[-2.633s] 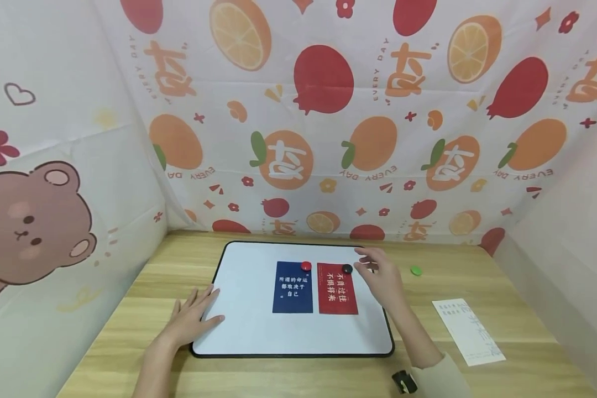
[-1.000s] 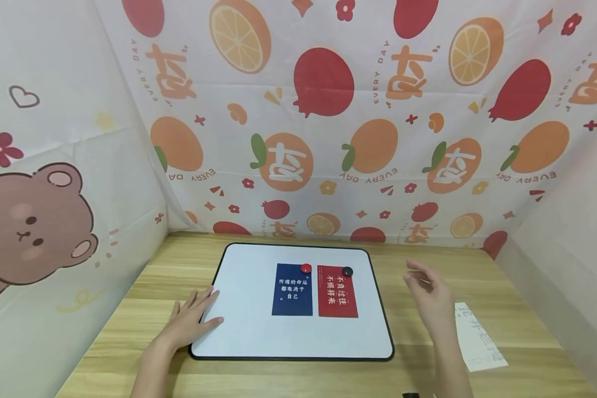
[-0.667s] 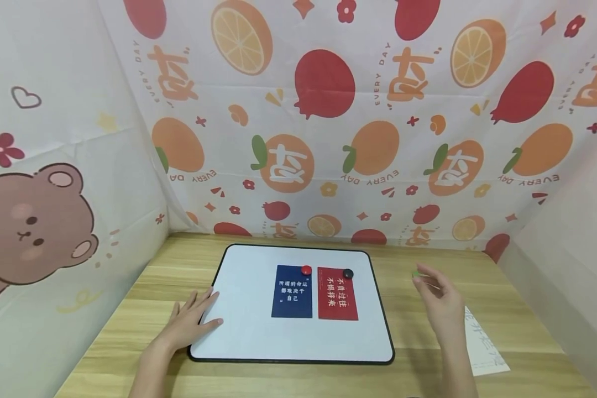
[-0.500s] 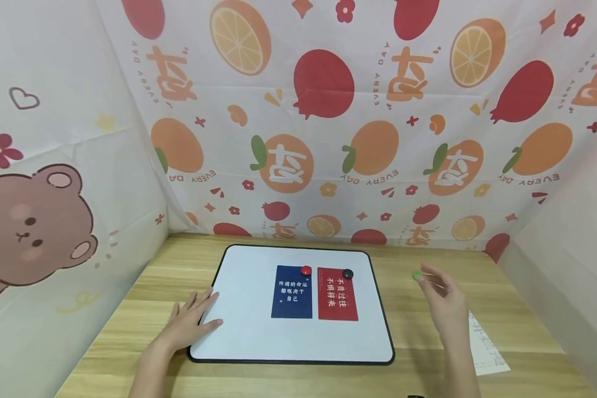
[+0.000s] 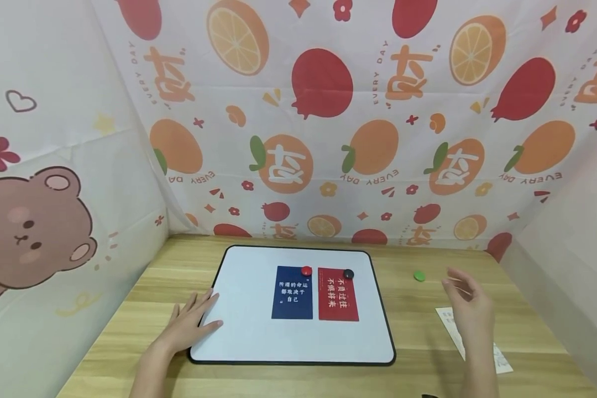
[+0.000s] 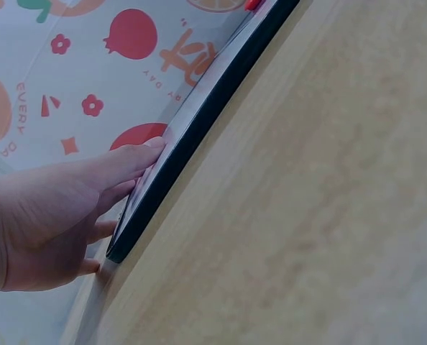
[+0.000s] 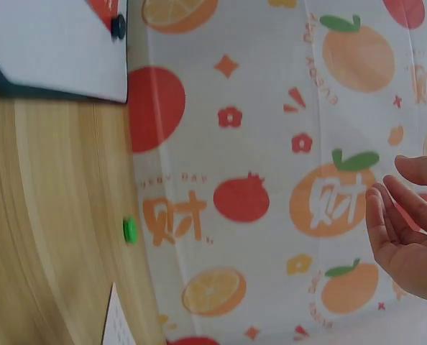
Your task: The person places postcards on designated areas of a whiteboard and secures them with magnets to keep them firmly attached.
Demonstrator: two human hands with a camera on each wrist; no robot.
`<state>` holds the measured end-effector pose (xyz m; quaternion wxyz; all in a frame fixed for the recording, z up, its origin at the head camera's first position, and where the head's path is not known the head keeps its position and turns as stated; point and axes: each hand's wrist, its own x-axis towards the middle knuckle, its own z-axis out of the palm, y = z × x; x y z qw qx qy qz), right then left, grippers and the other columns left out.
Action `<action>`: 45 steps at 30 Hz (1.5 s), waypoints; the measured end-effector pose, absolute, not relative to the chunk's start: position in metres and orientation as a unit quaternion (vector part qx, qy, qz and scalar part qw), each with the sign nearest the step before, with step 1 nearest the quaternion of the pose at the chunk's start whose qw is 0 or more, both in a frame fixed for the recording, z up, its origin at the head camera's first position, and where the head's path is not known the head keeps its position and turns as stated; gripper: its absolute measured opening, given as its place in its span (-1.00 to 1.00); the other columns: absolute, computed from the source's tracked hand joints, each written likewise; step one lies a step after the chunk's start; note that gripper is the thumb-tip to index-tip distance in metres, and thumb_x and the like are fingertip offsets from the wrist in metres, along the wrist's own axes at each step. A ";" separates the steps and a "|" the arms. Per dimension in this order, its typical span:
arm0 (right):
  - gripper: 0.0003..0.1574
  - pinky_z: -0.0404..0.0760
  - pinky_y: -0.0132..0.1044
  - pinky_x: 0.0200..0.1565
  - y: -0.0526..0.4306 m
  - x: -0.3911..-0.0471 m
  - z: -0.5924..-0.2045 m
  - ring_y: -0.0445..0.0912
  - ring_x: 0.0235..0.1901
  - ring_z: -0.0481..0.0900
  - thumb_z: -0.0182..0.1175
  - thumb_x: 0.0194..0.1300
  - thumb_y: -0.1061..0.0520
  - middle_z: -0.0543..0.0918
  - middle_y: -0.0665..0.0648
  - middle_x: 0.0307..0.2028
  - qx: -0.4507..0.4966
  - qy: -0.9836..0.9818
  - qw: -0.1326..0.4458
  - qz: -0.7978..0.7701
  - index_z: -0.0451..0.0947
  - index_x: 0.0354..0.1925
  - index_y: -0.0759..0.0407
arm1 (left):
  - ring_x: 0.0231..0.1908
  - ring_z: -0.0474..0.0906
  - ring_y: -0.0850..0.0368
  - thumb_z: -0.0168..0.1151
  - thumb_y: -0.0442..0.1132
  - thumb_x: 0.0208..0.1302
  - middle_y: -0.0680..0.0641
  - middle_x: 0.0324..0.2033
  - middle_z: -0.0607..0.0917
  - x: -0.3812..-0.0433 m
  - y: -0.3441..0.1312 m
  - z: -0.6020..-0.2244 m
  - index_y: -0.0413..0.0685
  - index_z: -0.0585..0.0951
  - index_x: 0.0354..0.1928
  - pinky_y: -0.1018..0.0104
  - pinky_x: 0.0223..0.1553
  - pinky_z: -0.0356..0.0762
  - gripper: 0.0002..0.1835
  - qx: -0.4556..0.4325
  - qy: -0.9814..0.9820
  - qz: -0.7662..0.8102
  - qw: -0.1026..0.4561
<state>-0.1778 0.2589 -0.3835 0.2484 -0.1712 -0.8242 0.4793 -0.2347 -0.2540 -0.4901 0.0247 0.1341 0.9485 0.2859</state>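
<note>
A whiteboard with a black rim lies on the wooden table. My left hand rests on its left edge, fingers spread and thumb on the white surface. On the board are a blue card with a red round magnet at its top right corner, and a red card with a black magnet at its own. To the right of the board my right hand hovers over a white paper slip, covering part of it. Its fingers are loosely bent, thumb apart, holding nothing.
A green round magnet lies on the table between the board and the right hand. Fruit-printed cloth stands behind the table, and a bear-printed cloth on the left. A small dark object peeks in at the bottom edge.
My right hand has moved from beside the black magnet to the right, past the green magnet, to over the paper slip. The left hand has stayed on the board's edge.
</note>
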 end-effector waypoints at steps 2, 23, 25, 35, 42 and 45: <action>-0.50 0.39 -0.61 -0.25 0.265 -0.176 -0.384 -0.37 -0.21 0.44 0.15 0.28 -0.04 0.59 0.00 -0.14 -0.181 -0.825 0.253 0.472 0.46 0.11 0.16 | 0.27 -0.19 -0.44 0.19 0.12 0.16 -0.31 0.32 0.11 -0.234 -0.254 -0.490 -0.25 0.27 0.30 -0.42 0.09 -0.41 -0.21 0.133 0.948 0.287 0.025; -0.47 0.42 0.12 -0.14 0.323 -0.160 -0.405 0.30 -0.04 0.44 0.06 0.33 0.05 0.41 0.43 0.07 -0.221 -0.877 0.217 0.368 0.35 0.16 0.34 | 0.27 -0.19 -0.43 0.19 0.12 0.16 -0.29 0.32 0.12 -0.236 -0.253 -0.490 -0.24 0.29 0.29 -0.42 0.09 -0.42 -0.22 0.139 0.946 0.291 0.023; -0.45 0.36 0.17 -0.11 0.327 -0.159 -0.406 0.32 -0.03 0.41 0.05 0.33 0.04 0.39 0.47 0.07 -0.224 -0.878 0.206 0.369 0.33 0.16 0.36 | 0.27 -0.19 -0.43 0.19 0.12 0.16 -0.29 0.32 0.12 -0.235 -0.253 -0.490 -0.24 0.29 0.29 -0.42 0.09 -0.42 -0.22 0.139 0.946 0.291 0.023; -0.49 0.28 0.19 -0.06 0.338 -0.160 -0.417 0.37 -0.04 0.41 0.06 0.30 0.13 0.41 0.54 0.03 -0.217 -0.896 0.175 0.346 0.34 0.12 0.42 | 0.27 -0.20 -0.44 0.18 0.13 0.16 -0.32 0.32 0.10 -0.234 -0.257 -0.489 -0.25 0.27 0.30 -0.43 0.09 -0.42 -0.21 0.140 0.946 0.293 0.020; -0.43 0.32 0.20 -0.03 0.353 -0.161 -0.436 0.39 0.03 0.36 0.04 0.33 0.09 0.32 0.54 0.11 -0.199 -0.911 0.120 0.341 0.26 0.16 0.46 | 0.26 -0.18 -0.45 0.20 0.07 0.17 -0.28 0.32 0.13 -0.235 -0.261 -0.494 -0.25 0.29 0.29 -0.44 0.08 -0.42 -0.25 0.147 0.944 0.296 -0.002; -0.41 0.35 0.20 -0.04 0.359 -0.161 -0.445 0.41 0.04 0.33 0.04 0.33 0.10 0.27 0.57 0.12 -0.198 -0.910 0.106 0.349 0.24 0.16 0.49 | 0.26 -0.18 -0.44 0.20 0.08 0.17 -0.28 0.32 0.13 -0.235 -0.261 -0.493 -0.24 0.29 0.29 -0.43 0.08 -0.42 -0.25 0.147 0.945 0.293 -0.003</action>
